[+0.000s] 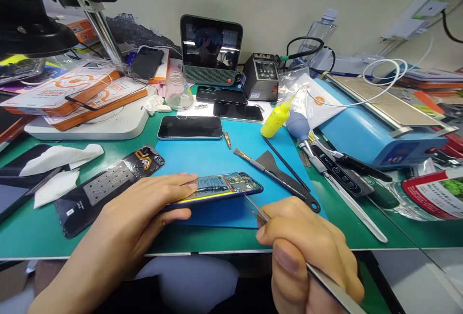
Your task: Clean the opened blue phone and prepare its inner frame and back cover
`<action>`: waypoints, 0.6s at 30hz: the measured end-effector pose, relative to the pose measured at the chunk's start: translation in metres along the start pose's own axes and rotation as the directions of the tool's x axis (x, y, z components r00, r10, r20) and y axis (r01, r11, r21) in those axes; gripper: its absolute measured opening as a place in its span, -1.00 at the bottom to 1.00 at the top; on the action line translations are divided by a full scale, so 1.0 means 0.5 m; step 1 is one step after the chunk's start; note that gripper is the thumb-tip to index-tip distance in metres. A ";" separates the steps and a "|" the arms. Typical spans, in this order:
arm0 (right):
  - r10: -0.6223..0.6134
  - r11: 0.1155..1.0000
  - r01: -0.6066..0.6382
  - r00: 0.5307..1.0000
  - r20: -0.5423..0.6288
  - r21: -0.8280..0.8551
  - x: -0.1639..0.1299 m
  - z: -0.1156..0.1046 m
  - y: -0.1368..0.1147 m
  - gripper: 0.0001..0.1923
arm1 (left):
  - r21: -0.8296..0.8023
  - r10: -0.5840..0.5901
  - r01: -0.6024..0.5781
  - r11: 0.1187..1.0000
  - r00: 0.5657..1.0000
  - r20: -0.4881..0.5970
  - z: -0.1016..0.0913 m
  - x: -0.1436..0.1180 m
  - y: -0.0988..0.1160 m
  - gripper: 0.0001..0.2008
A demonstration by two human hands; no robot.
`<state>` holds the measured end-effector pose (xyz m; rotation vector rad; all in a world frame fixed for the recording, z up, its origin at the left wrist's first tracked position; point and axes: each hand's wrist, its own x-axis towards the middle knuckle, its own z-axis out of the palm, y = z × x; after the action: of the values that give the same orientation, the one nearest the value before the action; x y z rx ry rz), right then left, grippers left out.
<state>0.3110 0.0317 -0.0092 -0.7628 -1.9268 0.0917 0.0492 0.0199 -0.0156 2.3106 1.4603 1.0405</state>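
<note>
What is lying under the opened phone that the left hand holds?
Under the opened phone lies the blue mat on the green table. The left hand covers the phone's left end, so nothing shows beneath there.

— Where did everything sit relative to the opened phone (pixel 220 187)?

— It lay on the mat (pixel 217 155). The detached back cover (pixel 108 184) lay to its left, the spatula (pixel 285 179) and brush (pixel 249 157) to its right.

— And behind it?

— Another phone (pixel 190 127) lay face up behind it, the small screen (pixel 211 49) farther back. The squeeze bottle (pixel 275 118) stood behind it to the right.
</note>
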 end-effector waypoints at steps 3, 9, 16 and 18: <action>-0.015 1.000 0.015 1.000 -0.011 0.019 0.004 0.001 -0.004 -0.80 | 0.032 0.034 -0.034 0.999 0.999 -0.004 0.000 0.002 0.001 -0.75; -0.069 0.995 0.070 0.997 0.021 -0.074 0.022 0.000 -0.015 -0.83 | 0.096 0.099 -0.100 0.990 0.995 0.019 0.004 -0.007 -0.005 -0.74; -0.098 0.978 0.113 0.990 0.097 -0.175 0.021 -0.013 -0.033 -0.89 | 0.130 0.151 -0.148 0.980 0.988 -0.010 0.018 -0.018 -0.017 -0.73; -0.109 0.976 0.126 0.989 0.103 -0.178 0.010 -0.020 -0.038 -0.89 | 0.149 0.171 -0.164 0.975 0.985 -0.033 0.021 -0.017 -0.019 -0.75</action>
<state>0.3091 0.0167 0.0067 -0.7756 -2.0846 -0.1278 0.0474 0.0190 -0.0321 2.5675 1.4222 1.0687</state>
